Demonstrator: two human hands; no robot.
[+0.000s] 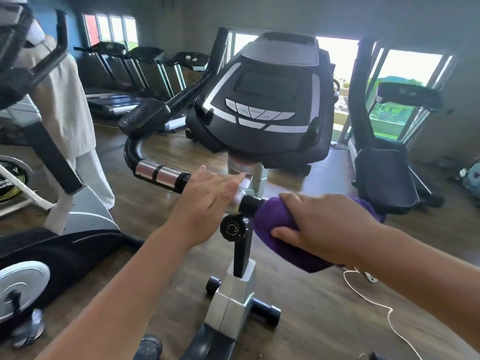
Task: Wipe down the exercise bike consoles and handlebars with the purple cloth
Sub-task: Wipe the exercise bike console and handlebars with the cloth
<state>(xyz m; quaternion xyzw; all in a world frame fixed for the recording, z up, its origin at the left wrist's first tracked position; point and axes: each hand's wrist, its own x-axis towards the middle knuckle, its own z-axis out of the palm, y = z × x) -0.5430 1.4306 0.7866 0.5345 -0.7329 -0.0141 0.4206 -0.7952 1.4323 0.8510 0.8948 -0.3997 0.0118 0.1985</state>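
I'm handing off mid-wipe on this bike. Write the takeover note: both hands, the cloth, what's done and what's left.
Left hand: open, fingers straight, resting on the bar by the centre clamp.
Right hand: grips the purple cloth, which is wrapped round the right handlebar.
Done: the view does not show which surfaces have been wiped. Only the right handlebar is under the cloth.
Left, probably: the left handlebar with its chrome grips, the console above, then the bike on the left.
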